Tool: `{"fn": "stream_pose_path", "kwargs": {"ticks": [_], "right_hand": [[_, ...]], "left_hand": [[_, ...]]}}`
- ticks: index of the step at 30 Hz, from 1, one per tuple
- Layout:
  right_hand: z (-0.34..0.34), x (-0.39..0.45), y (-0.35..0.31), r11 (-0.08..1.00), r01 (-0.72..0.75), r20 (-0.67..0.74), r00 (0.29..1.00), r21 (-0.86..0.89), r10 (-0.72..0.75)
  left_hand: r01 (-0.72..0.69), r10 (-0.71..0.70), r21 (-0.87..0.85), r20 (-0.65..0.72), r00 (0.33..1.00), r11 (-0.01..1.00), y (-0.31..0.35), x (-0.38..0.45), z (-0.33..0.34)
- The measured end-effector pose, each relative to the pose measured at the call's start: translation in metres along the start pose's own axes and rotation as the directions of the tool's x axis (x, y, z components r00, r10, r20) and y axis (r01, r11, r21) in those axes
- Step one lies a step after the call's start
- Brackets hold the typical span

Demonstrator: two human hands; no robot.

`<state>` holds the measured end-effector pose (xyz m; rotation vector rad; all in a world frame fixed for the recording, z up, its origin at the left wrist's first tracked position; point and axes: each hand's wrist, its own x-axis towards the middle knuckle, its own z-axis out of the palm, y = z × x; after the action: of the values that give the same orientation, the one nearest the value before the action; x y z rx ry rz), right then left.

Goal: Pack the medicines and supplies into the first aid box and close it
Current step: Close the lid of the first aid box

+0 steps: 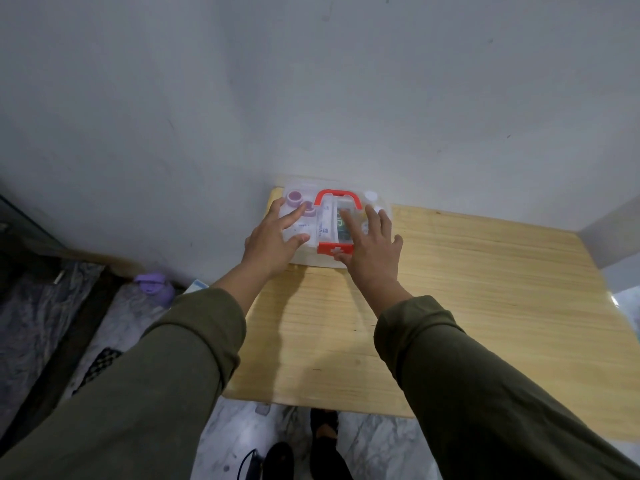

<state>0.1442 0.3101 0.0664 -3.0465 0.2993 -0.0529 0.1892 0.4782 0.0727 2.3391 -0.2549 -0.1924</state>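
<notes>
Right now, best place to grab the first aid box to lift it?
Probably the red handle on the lid of the first aid box. It lies folded flat on top, so come from above and hook fingers under its arch. Both hands, left hand and right hand, rest flat on the lid.

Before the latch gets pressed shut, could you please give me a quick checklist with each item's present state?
1. Lid down on the clear plastic first aid box: ok.
2. Left hand flat on lid: ok.
3. Right hand flat, thumb by the red latch with white cross: ok.
4. Latch fully clicked: cannot tell.
5. Red handle folded flat: ok.
6. Nothing left out on the light wooden table: ok.
</notes>
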Motion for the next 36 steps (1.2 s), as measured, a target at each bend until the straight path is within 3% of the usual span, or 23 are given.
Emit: {"fn": "stream_pose_path", "kwargs": {"ticks": [16,36], "right_hand": [[0.001,-0.001,0.003,0.997,0.022,0.016,1.0,0.068,-0.023],[-0.007,0.063,0.026,0.995,0.069,0.075,0.994,0.068,-0.074]], "left_hand": [[0.027,-0.027,-0.016,-0.018,0.999,1.0,0.011,0.001,0.0],[0.06,-0.059,0.025,-0.044,0.997,0.998,0.024,0.066,0.008]]}}
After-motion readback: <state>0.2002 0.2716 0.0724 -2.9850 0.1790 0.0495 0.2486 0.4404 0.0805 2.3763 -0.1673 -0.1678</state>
